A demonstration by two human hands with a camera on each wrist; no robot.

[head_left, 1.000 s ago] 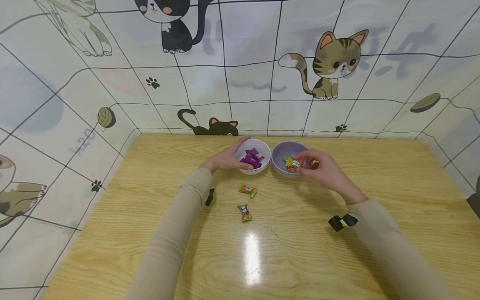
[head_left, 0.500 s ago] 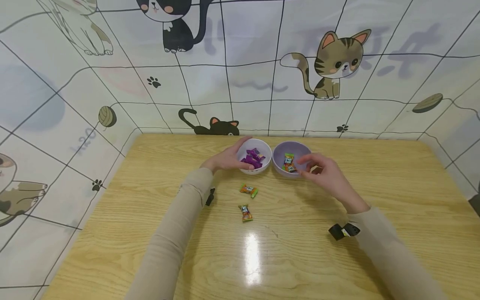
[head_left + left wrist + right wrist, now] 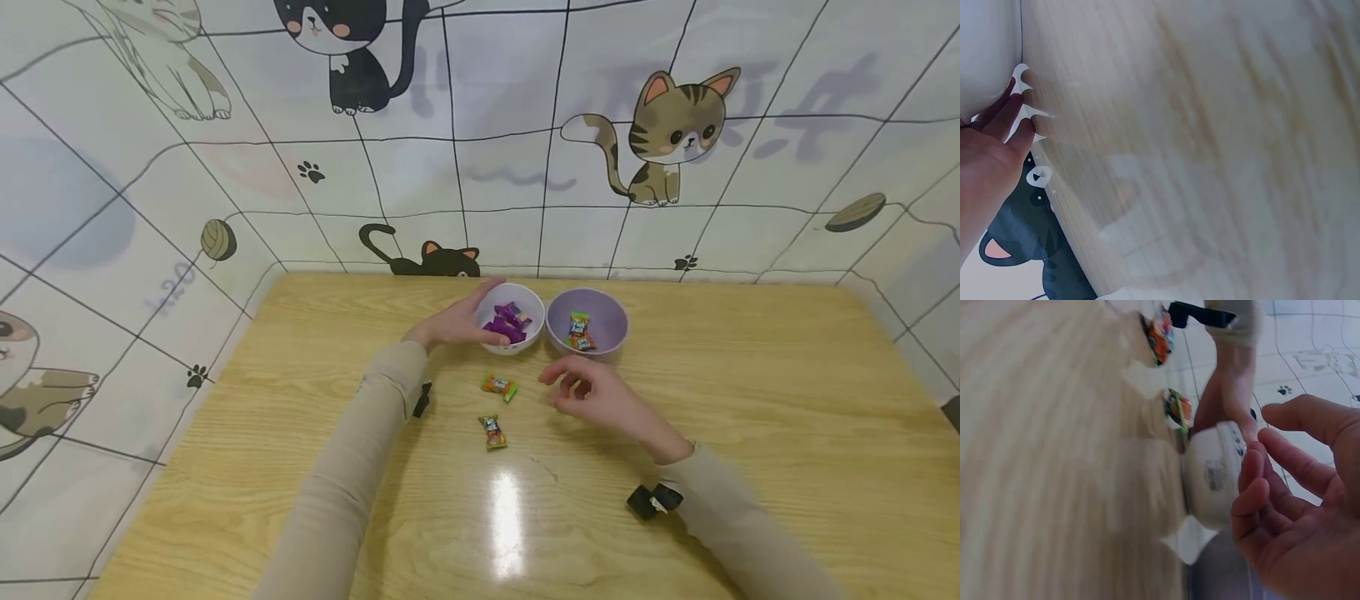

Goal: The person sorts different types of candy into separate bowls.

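Note:
My left hand (image 3: 453,323) holds the side of a white bowl (image 3: 530,302), its thumb over the near rim. Purple-wrapped candies (image 3: 508,323) lie in that bowl. Beside it stands a purple bowl (image 3: 612,321) with orange-and-green wrapped candies (image 3: 580,329). My right hand (image 3: 600,402) hovers in front of the purple bowl, fingers loosely bent, nothing between them in the right wrist view. To its left, two candies in orange-and-green wrappers lie on the table: one candy (image 3: 498,386) near the white bowl, another candy (image 3: 492,432) closer to me. The left wrist view shows fingers against the bowl's outside.
The wooden table (image 3: 300,400) ends behind the bowls at a wall covering (image 3: 510,179) printed with cats. Black devices sit at both wrists, including a wrist device (image 3: 654,502) at the right sleeve.
An orange-and-green candy left my right hand's fingers and lies in the purple bowl. That hand then moved out of the bowl, toward me and leftward. My left hand stayed on the white bowl.

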